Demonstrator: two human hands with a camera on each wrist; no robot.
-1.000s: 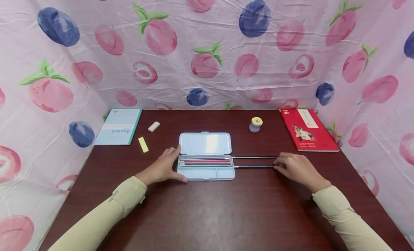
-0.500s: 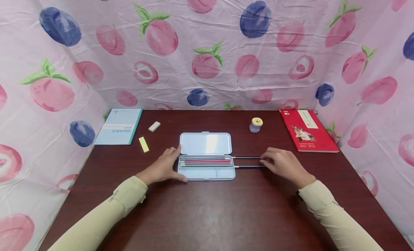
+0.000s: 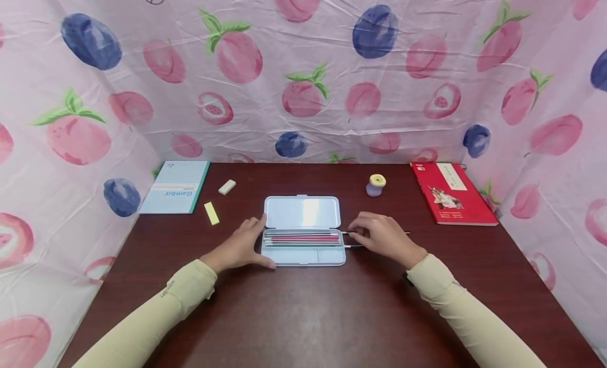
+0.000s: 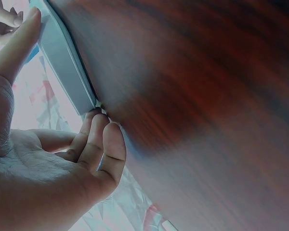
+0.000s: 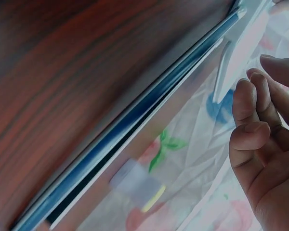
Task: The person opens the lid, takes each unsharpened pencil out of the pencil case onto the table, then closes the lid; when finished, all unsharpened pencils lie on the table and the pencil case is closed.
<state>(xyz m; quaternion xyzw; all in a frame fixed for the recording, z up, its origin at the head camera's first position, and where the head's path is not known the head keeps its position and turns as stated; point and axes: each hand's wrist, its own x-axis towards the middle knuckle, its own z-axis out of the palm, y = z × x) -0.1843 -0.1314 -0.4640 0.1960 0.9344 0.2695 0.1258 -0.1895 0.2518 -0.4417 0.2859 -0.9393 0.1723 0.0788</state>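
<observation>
An open light-blue pencil case lies at mid-table, its lid folded back. Several pencils fill its rear compartment. My left hand grips the case's left end, thumb at the front corner and fingers along the side; the left wrist view shows these fingers bent against its edge. Two dark pencils lie to the right of the case; the farther pencil shows beyond my right hand. In the right wrist view, the fingers bend loosely with nothing between them, apart from the nearer pencil.
A blue notebook, a white eraser and a yellow strip-shaped block lie at the left. Behind the right hand stands a small purple item with a yellow top. A red book lies at the far right.
My right hand has moved left along the two pencils, from their right ends towards the case. The pencils stay in place, and the left hand keeps its hold on the case.
</observation>
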